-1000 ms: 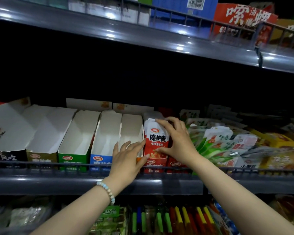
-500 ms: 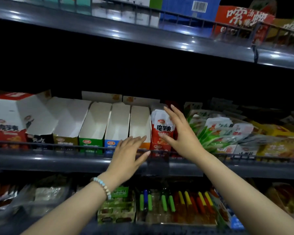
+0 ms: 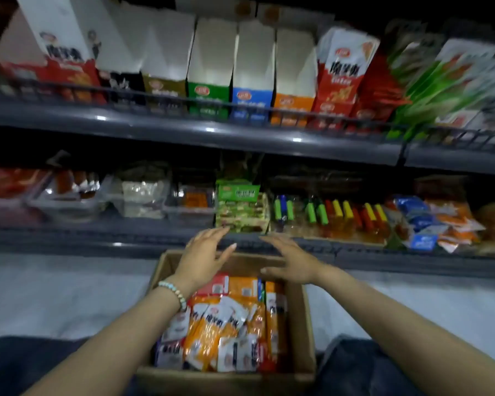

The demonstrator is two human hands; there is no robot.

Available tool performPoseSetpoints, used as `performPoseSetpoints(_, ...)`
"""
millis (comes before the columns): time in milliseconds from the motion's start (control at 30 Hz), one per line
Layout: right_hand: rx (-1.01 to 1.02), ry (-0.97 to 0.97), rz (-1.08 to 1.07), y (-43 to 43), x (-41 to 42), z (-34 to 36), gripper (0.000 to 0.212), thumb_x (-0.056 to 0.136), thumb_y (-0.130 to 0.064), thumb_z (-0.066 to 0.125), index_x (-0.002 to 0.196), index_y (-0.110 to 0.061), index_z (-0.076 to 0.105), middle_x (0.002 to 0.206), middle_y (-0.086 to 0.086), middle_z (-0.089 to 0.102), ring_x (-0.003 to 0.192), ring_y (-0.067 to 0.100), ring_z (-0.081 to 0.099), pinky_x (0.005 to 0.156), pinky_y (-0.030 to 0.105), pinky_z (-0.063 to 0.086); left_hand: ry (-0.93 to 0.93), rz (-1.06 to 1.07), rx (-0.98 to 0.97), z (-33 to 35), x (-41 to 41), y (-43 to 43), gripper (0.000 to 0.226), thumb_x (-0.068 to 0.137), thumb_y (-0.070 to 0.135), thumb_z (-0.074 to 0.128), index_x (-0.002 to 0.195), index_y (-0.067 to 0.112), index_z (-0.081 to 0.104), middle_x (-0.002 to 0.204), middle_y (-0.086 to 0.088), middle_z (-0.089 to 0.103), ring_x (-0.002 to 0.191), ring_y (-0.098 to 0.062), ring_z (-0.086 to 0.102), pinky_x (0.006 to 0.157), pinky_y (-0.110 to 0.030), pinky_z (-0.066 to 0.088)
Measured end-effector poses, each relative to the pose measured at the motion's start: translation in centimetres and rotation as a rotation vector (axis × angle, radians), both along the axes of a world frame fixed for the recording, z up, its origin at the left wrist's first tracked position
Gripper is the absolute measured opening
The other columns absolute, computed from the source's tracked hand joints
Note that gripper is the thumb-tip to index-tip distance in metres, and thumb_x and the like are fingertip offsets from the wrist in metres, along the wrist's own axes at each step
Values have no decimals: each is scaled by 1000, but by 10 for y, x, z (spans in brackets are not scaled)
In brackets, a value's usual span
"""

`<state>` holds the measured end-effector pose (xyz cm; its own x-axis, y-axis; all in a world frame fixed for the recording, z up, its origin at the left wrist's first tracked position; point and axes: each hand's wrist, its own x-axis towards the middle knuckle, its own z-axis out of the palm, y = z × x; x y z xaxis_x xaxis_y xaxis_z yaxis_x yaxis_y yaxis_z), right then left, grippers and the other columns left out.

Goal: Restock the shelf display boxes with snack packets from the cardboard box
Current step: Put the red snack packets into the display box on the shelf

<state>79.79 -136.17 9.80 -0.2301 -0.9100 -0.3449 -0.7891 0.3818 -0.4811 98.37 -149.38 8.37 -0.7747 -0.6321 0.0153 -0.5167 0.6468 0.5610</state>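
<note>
A: Your left hand (image 3: 205, 257) hovers over the far end of the box (image 3: 300, 324). Its fingers (image 3: 212, 234) are spread wide and straight and grip nothing. A bead bracelet (image 3: 173, 292) sits on that wrist.

B: Your right hand (image 3: 290, 260) is just beside it, over the same end. Its fingers (image 3: 272, 241) are fanned out and free, with the thumb pointing toward your left hand. The two hands are near each other but apart.

A: The packets (image 3: 220, 324) lie below your fingertips and back toward you, filling the box. They are mostly orange and white. One red one sits under your left palm, and some stand on edge along the right wall.

B: I cannot tell whether your palms touch them or float just above.

A: The display boxes (image 3: 252, 61) are well above and beyond your fingertips, in a row on the upper shelf (image 3: 212, 135) behind a rail (image 3: 166, 94). Their fronts are green, blue and orange, and their insides show white.

B: Up past your right fingers, next to the orange one, a red packet (image 3: 343, 61) stands upright in a red box (image 3: 329, 115).

A: Straight ahead of your fingertips, the lower shelf (image 3: 126, 238) carries green packs (image 3: 237, 192).
</note>
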Motion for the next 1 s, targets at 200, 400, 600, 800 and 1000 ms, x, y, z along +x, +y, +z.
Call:
performPoseSetpoints(200,303,-189,-93,8,26,-92,79,87,-37,66,150,-21,21,158,6,14,144,24,19,116,33,23,-203,19,147,-76,34,12,55,97,42,46,146,18,37,149,-3,40,137,-20,34,113,-31,26)
performPoseSetpoints(400,469,-327,-237,33,41,-157,67,85,-42,67,141,-17,39,147,5,39,133,25,40,108,34,35,-373,-5,255,-130,52,22,54,97,45,44,144,20,39,146,-2,44,132,-21,42,108,-32,36)
performPoseSetpoints(600,559,-355,-194,50,49,-201,61,83,-44,68,134,-17,48,136,2,47,123,24,47,100,31,40,-516,-38,428,-170,54,33,50,98,42,45,141,16,42,136,-8,54,119,-24,53,97,-32,44)
performPoseSetpoints(800,431,-230,-157,44,48,-223,43,81,-20,73,119,-22,52,124,1,56,116,19,52,96,36,48,-513,-34,703,-196,48,44,32,99,35,46,119,13,59,120,-7,63,109,-21,59,91,-34,48)
performPoseSetpoints(1000,391,-186,-91,40,48,-233,40,78,-22,75,113,-23,55,119,1,58,110,19,54,93,37,49,-476,9,866,-203,39,54,27,96,22,56,114,3,60,114,-11,64,107,-23,60,84,-26,46)
